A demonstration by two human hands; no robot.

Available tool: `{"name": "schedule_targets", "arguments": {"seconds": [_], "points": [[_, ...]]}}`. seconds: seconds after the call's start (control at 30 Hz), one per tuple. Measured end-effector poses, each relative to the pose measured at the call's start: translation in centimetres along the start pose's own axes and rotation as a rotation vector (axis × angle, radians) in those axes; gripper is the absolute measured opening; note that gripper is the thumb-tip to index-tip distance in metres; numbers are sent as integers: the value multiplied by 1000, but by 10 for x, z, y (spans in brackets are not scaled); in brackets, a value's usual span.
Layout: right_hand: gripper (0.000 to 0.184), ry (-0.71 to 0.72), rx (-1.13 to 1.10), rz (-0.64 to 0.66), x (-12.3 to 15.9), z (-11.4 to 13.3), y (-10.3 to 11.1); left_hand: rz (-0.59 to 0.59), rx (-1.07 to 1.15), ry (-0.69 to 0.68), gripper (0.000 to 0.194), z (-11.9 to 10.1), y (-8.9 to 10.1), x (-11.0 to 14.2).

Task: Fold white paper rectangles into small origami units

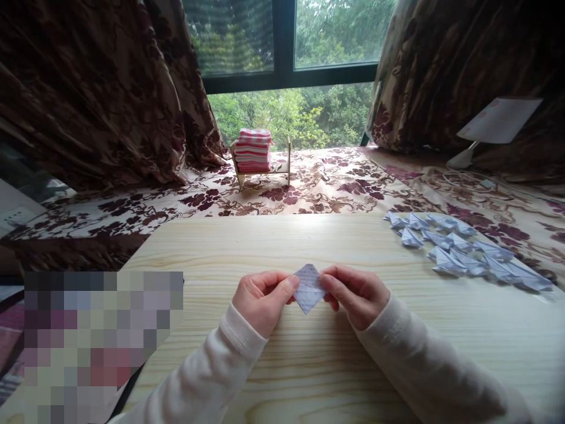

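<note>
A small folded paper (308, 290), diamond-shaped with faint print on it, is held up between my two hands above the wooden table. My left hand (265, 297) pinches its left corner between thumb and fingers. On the other side, the thumb and fingers of my right hand (357, 293) close on the right corner. The paper's top and bottom points stick out between the hands. Part of the fingers behind the paper is hidden.
Several folded paper pieces (468, 247) lie in rows at the table's (212, 241) back right. Beyond it, a small wooden rack (289, 162) holds a stack of pink striped cloths (253, 152). A lamp (498, 121) stands far right. A blurred-out patch (101, 341) covers the front left.
</note>
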State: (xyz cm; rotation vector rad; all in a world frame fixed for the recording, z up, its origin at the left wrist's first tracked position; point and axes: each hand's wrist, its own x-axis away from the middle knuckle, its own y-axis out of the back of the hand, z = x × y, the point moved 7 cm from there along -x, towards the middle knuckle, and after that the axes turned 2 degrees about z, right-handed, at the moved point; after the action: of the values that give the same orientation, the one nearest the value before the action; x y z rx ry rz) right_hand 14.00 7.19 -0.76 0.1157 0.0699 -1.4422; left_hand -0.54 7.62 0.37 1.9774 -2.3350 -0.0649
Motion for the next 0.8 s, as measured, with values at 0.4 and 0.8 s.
{"name": "schedule_targets", "arguments": {"seconds": [0.4,0.8], "points": [[26,49,68,-62,2,6,5,-14,41,64,19,7,-5,2],[16,135,196,-83,7,6,0,17,399,290,33,22,-10,2]]}}
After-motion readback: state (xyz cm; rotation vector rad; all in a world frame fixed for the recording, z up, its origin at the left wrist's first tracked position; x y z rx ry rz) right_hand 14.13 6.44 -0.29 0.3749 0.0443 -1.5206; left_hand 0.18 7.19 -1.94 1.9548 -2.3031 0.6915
